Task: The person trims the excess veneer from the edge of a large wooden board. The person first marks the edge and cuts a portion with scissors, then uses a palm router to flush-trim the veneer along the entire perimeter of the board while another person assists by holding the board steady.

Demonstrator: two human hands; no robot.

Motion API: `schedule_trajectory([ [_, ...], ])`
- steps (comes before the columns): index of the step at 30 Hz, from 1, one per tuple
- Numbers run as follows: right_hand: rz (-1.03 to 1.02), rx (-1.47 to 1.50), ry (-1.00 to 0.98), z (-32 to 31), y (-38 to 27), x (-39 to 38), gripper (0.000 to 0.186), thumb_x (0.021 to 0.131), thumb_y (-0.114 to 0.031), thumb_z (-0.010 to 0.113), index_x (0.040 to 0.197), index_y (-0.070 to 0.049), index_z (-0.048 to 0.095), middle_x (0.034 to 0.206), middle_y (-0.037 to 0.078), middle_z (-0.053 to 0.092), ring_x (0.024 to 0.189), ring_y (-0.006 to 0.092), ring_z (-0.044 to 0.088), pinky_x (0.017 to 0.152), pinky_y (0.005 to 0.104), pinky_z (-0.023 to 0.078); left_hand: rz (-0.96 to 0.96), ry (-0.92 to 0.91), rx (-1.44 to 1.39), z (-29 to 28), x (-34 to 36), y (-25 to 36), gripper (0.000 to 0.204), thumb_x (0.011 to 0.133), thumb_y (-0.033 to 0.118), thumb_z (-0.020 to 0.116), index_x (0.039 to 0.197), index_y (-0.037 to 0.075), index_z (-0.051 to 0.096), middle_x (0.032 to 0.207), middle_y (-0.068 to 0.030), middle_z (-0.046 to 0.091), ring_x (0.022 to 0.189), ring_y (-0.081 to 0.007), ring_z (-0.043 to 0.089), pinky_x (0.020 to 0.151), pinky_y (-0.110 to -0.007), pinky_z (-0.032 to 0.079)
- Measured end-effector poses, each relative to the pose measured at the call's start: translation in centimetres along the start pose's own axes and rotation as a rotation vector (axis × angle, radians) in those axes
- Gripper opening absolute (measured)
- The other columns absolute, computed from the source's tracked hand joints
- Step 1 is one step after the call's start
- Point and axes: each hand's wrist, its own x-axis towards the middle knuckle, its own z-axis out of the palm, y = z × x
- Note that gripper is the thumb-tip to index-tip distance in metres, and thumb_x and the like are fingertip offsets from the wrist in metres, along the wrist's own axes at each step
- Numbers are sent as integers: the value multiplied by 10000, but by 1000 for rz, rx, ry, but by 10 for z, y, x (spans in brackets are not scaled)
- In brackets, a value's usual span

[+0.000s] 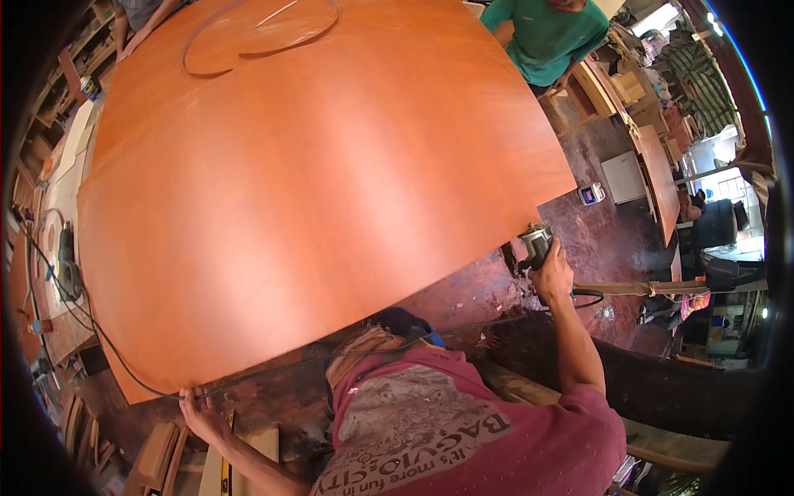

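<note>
A large orange-brown wood-look panel [314, 190] fills most of the view. My right hand [556, 277] is closed round the dark body of a trim router [538, 240] with a metal base, at the panel's notched near right corner. A black power cord [389, 350] trails from the router along the near edge. My left hand [203, 416] is at the near left edge, its fingertips on the panel rim where the cord bends. The cord appears pinched there. What the router's bit touches is hidden.
A co-worker in a green shirt [554, 37] stands at the far right; another person's forearm [141, 37] rests at the far left. A curled strip [289, 48] lies on the panel. A heat-gun-like tool [68, 256] sits left. A white container [591, 194] stands on the floor.
</note>
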Motion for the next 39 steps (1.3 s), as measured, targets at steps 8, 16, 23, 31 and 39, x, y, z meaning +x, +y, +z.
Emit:
schedule_trajectory([
  [8,-66,3,83,3,-11,-22,905,774,-236,799,1502,-31,302,1271,301,588,1054,492,667,870,542,562,-39,-150,2,-9,-8,17,188,1029,128,617,1186,25,627,1268,-131,675,1190,-258,640,1046,-410,505],
  [16,-61,-16,48,1,-32,-44,891,778,-236,785,1492,-12,302,1266,312,585,1046,493,672,876,540,564,-54,-178,5,-27,-5,24,201,1022,125,627,1196,24,629,1388,-147,631,1249,-294,614,1095,-437,489],
  [23,-42,-20,79,7,-43,-61,972,731,-226,840,1512,-59,285,1246,295,604,1037,483,681,870,539,574,-68,-151,-4,-56,4,40,220,1017,138,643,1206,29,623,1366,-125,642,1262,-290,600,1091,-436,485],
  [31,-60,-12,60,8,-72,-91,978,741,-267,845,1505,-28,284,1248,318,598,1048,493,677,875,536,577,-87,-187,-1,-121,35,50,295,1001,178,681,1253,41,614,1358,-114,645,1256,-277,588,1070,-412,461],
  [39,-59,0,70,3,-99,-119,967,737,-256,828,1504,-5,293,1219,315,604,1027,499,676,873,539,577,-74,-104,52,-151,53,63,360,1009,202,675,1295,6,577,1408,-146,603,1260,-288,588,1072,-419,466],
])
